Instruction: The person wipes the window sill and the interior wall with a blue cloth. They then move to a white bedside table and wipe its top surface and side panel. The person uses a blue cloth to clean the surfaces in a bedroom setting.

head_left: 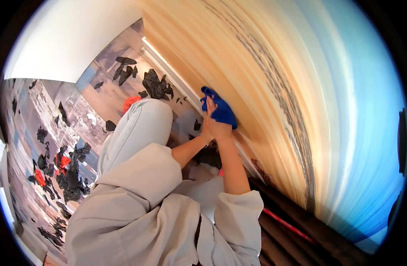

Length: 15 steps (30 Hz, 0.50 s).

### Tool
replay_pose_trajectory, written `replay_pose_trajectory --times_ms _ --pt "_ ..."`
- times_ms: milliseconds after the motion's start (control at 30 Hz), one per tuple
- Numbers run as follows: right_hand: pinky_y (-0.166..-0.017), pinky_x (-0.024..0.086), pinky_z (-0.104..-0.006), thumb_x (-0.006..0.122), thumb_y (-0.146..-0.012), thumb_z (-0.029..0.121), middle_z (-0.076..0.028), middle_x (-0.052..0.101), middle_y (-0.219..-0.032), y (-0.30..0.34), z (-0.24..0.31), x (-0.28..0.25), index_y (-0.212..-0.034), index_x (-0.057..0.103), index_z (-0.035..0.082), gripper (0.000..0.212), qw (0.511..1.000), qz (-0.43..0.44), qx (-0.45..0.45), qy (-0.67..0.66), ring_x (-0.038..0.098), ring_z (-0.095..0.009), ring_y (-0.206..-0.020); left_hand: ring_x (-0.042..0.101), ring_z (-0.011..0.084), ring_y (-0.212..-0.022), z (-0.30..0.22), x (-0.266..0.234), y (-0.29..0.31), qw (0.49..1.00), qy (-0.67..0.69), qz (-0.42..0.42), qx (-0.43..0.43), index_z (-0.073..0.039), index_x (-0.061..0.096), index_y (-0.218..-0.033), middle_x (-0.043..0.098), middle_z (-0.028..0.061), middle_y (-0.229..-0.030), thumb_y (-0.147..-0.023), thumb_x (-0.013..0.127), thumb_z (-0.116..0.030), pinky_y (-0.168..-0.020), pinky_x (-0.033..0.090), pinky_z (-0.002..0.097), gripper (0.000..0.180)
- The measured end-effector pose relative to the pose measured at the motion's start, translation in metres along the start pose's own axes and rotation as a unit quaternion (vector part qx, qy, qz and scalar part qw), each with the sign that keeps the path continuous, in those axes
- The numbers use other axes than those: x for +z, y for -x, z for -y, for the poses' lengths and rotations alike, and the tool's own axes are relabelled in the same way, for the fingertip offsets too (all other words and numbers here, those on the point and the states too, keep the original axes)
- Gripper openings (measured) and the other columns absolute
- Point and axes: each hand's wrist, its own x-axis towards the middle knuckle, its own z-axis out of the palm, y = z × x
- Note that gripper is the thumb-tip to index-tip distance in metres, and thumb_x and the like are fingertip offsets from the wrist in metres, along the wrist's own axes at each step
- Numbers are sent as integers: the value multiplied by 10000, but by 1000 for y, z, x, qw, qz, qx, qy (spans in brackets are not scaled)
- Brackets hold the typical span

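Observation:
A bright blue cloth [225, 116] lies bunched against the lower part of the painted wall, just above the white baseboard. My right hand [221, 129] is on it, pressing it to the wall, with the fingers partly hidden by the folds. Close alongside, touching the right hand, is my left hand [206, 126], its visible fingers stretched out toward the cloth. A thin band circles the left wrist. Both forearms come out of pushed-up, light grey sleeves.
The wall [256, 88] has wavy orange, brown and blue bands. A white baseboard [170, 68] runs along its foot. Crumpled black scraps [155, 84] and red pieces [40, 178] litter the patterned floor. Dark ridged furniture [292, 239] stands at lower right, my bent knee [150, 117] at left.

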Motion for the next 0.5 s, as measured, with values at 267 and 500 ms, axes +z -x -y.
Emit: replay_pose_trajectory --times_ms 267,500 --pt "-948 385 -365 503 -849 166 -68 510 -1277 -43 28 -91 -1291 487 67 453 974 -165 -45 145 499 -279 -1138 95 460 -1340 -56 -22 -28 979 -131 -8 158 -25 246 -1405 167 226 -1467 -893 489 -284 -1077 115 526 623" --pt "-1022 320 -402 530 -817 160 -93 444 -1351 -55 28 -33 -1305 460 30 510 996 78 -6 41 401 -308 -1253 71 483 -1334 -49 11 -65 959 160 -224 -73 -25 250 -1411 111 228 -1486 -879 511 -275 -1080 87 540 643"
